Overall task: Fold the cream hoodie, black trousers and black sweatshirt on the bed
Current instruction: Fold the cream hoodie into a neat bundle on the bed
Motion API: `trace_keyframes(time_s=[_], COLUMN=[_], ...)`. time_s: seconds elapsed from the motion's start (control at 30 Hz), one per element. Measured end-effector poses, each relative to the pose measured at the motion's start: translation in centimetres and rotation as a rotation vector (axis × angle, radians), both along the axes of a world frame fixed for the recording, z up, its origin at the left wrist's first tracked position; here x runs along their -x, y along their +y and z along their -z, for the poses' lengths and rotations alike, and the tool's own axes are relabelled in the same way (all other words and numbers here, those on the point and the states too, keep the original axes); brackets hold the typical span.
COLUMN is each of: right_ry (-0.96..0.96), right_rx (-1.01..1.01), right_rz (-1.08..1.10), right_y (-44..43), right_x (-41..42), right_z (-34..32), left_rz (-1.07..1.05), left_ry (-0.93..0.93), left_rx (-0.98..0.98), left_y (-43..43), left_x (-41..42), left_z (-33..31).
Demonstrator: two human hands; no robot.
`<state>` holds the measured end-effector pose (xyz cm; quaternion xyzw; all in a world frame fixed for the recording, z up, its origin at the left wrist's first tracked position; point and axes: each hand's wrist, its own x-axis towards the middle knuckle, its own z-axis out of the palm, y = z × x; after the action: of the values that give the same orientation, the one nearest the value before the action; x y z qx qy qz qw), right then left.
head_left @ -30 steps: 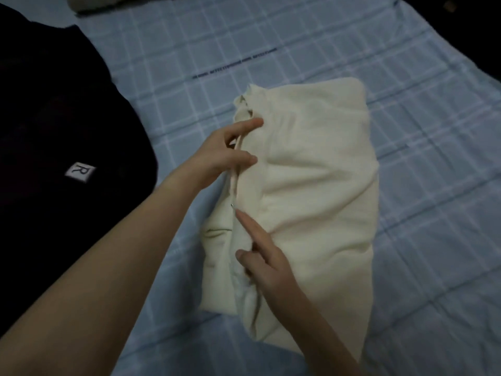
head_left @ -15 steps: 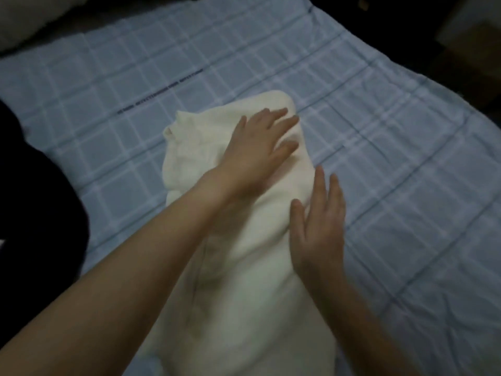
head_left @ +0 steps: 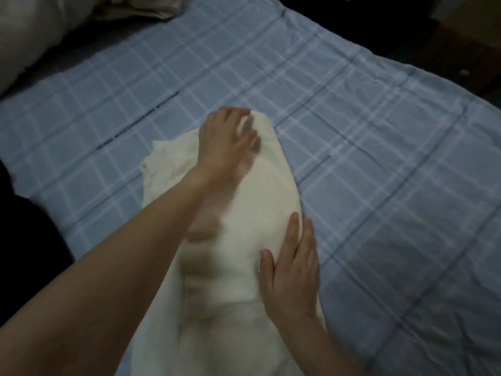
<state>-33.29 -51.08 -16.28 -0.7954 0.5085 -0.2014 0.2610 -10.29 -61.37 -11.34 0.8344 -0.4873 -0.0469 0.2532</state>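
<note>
Two bare hands lie on the cream hoodie, which sits folded into a long bundle on the bed, running from the near edge of the view away toward the middle of the blue checked sheet.

From the head camera, the only view there is, the left hand reaches across from the left and rests palm down on the far end of the bundle. Its fingers are loosely spread and curl over the far rounded edge of the fabric (they are blurred, so I cannot tell whether they grip the cloth or only press on it). The left forearm crosses over the hoodie's left side and casts a soft shadow on it.

The right hand lies flat along the right edge of the bundle, nearer the camera. Its fingers are straight and held close together, pointing away, with the thumb set a little apart on the cream fabric; the outer side of the hand sits at the line where hoodie meets sheet.

At the far left end of the bundle some looser folds of cream cloth stick out. A dark garment lies at the left edge of the bed, apart from the hoodie; which black piece it is I cannot tell. A pale pillow sits at the top left corner.
</note>
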Motion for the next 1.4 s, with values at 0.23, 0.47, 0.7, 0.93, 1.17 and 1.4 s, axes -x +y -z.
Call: trace_keyframes(time_s=[0.23, 0.47, 0.7, 0.93, 1.17, 1.4], right_ry=[0.131, 0.265, 0.071, 0.18, 0.305, 0.349], right_rx=[0.094, 0.095, 0.216, 0.28, 0.188, 0.087], right_rz=[-0.136, -0.184, -0.245, -0.357, -0.386, -0.463], right_y=[1.0, 2.0, -1.6, -3.0, 5.2, 6.9], right_x=[1.2, 2.1, 0.4, -1.4, 4.1, 6.2], right_z=[-0.3, 0.4, -2.6, 0.5, -2.0, -0.3], left_rz=[-0.096, -0.039, 0.056, 0.148, 0.099, 0.146], left_ry=[0.169, 0.093, -0.157, -0.222, -0.202, -0.161], left_rx=[-0.107, -0.157, -0.214, -0.449, -0.315, -0.376], left_y=[-6.2, -5.3, 10.0, 15.3, 23.5, 28.3], left_x=[-1.3, -0.5, 7.2, 2.9, 9.9, 10.5], left_z=[0.7, 2.0, -1.4, 2.8, 1.8, 4.5])
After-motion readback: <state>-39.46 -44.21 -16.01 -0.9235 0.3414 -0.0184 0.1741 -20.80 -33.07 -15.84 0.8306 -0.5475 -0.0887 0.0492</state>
